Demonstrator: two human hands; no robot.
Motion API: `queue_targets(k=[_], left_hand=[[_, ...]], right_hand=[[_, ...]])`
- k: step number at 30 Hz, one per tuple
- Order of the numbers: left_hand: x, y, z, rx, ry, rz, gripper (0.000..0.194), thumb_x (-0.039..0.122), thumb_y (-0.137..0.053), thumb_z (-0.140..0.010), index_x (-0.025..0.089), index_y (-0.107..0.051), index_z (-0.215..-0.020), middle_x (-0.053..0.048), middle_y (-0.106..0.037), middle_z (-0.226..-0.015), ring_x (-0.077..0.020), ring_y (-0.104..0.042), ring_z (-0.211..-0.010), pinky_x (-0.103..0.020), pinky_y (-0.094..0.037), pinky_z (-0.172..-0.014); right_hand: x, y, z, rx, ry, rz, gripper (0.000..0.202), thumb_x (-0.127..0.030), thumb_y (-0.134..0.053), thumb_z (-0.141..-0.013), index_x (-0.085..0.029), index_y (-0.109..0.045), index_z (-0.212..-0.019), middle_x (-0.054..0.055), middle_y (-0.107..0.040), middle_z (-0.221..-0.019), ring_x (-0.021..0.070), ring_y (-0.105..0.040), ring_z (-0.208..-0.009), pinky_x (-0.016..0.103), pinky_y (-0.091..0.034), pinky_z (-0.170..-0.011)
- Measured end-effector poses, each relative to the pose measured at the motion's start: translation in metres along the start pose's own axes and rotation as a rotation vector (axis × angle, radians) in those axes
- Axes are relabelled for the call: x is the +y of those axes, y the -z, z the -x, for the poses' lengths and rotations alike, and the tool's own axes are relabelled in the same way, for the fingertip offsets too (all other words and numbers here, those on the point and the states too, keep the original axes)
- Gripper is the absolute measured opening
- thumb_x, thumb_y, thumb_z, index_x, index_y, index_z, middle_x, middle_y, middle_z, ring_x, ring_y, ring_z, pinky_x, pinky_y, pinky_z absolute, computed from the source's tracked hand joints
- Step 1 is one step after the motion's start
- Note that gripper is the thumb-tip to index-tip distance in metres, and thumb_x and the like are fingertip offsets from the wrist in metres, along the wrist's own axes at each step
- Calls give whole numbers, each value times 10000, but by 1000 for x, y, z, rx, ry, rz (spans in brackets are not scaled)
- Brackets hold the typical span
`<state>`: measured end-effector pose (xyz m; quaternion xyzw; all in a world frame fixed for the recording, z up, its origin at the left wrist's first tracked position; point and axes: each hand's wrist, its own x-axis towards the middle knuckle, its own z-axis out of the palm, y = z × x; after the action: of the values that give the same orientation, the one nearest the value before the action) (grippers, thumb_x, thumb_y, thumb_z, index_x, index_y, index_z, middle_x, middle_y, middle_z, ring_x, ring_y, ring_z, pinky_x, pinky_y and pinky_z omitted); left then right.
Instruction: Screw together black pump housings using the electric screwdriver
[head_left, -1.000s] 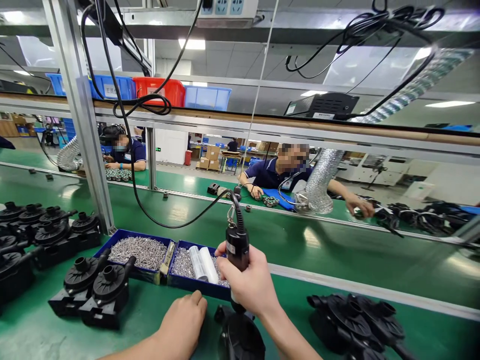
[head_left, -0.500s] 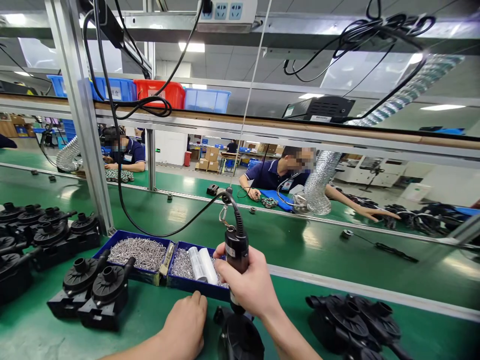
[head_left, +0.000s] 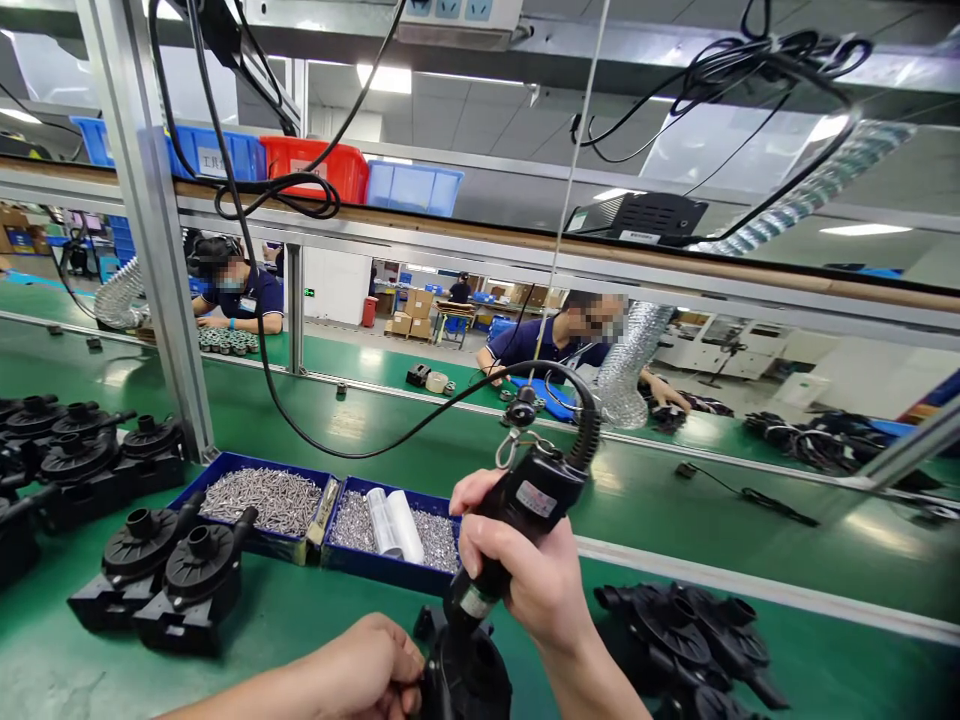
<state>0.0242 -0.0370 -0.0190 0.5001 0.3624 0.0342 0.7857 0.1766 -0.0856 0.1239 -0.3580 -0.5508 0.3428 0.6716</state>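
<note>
My right hand (head_left: 536, 555) is wrapped round a black electric screwdriver (head_left: 525, 500), which hangs from a cord by a metal clip and leans with its top to the right. Its lower end meets a black pump-like housing (head_left: 469, 675) at the bottom of the view; the bit's tip is hidden. Curled fingers of my left hand (head_left: 367, 665) grip that housing at its left edge. Beyond my hands stand two blue trays: one of long screws (head_left: 262, 500), the other of small metal parts (head_left: 352, 522) with two white tubes (head_left: 395, 525) lying in it.
Similar black housings (head_left: 187, 580) stand on the left of the green table (head_left: 360, 425), and a further group (head_left: 697, 640) lies at the right. A metal post (head_left: 142, 220) rises at the left. Co-workers (head_left: 536, 340) sit across the bench. A black cable (head_left: 375, 450) loops over the trays.
The screwdriver has tilted from upright, its top swinging right and nearer, still in my right hand. My left hand has moved from the table beside the housing onto its left edge.
</note>
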Motion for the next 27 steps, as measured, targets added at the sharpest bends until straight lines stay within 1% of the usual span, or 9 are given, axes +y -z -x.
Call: queue_targets(k=[3, 6, 9, 13, 16, 19, 22, 24, 27], left_hand=[[6, 0, 6, -6, 5, 7, 146, 275, -603, -495, 210, -512, -588, 11, -526, -523, -78, -442, -349, -171, -263, -325], [12, 0, 13, 31, -36, -60, 137, 290, -649, -566, 195, -557, -601, 4, -543, -528, -100, -486, -361, -178, -291, -323], [15, 0, 20, 58, -61, -135, 194, 321, -719, -621, 186, -580, -618, -2, -575, -542, -103, -502, -386, -183, -325, -358], [12, -2, 27, 74, -122, -178, 291, 298, -834, -577, 180, -616, -730, 47, -564, -563, -53, -416, -444, -176, -251, -422], [8, -6, 30, 90, -151, -179, 402, 335, -916, -607, 188, -581, -774, 78, -538, -601, -38, -380, -492, -189, -227, -466], [2, -8, 26, 134, -150, -175, 479, 345, -967, -624, 195, -551, -811, 86, -552, -652, -39, -404, -530, -184, -272, -510], [-8, -9, 15, 149, -150, -116, 554, 344, -1010, -568, 208, -527, -802, 89, -554, -647, -51, -435, -531, -192, -317, -528], [-14, -9, 8, 119, -186, -70, 570, 355, -1018, -553, 217, -506, -762, 87, -541, -622, -59, -435, -517, -202, -323, -522], [-19, -9, 3, 55, -260, -35, 563, 381, -1008, -576, 225, -487, -720, 86, -513, -591, -66, -422, -506, -211, -317, -511]], right_hand=[[2, 0, 1, -60, 0, -63, 126, -267, -785, -858, -189, -698, -905, -3, -679, -749, 102, -548, -432, 269, -434, -489], [3, 1, -1, -141, 1, -161, 167, -292, -816, -848, -189, -700, -912, 17, -697, -876, 78, -548, -417, 255, -414, -465], [5, 2, -3, -240, -18, -249, 225, -328, -854, -821, -189, -696, -899, 15, -678, -857, 70, -527, -393, 229, -363, -417], [13, 5, -4, -361, -69, -316, 257, -355, -880, -792, -198, -693, -874, 21, -672, -820, 56, -467, -364, 203, -313, -354], [16, 5, -4, -415, -103, -289, 315, -416, -904, -743, -206, -686, -828, 24, -661, -760, 73, -450, -370, 202, -308, -330], [16, 3, -2, -433, -124, -262, 342, -443, -919, -718, -214, -676, -792, 26, -657, -731, 88, -457, -409, 201, -318, -354], [14, 0, 0, -444, -155, -279, 325, -434, -925, -720, -213, -693, -774, 29, -666, -734, 90, -467, -424, 200, -327, -368], [12, -1, 2, -455, -161, -282, 310, -432, -922, -722, -212, -708, -765, 31, -669, -731, 90, -468, -418, 199, -336, -364], [9, -2, 2, -447, -169, -241, 326, -467, -915, -717, -216, -709, -738, 33, -666, -717, 101, -470, -427, 212, -363, -379]])
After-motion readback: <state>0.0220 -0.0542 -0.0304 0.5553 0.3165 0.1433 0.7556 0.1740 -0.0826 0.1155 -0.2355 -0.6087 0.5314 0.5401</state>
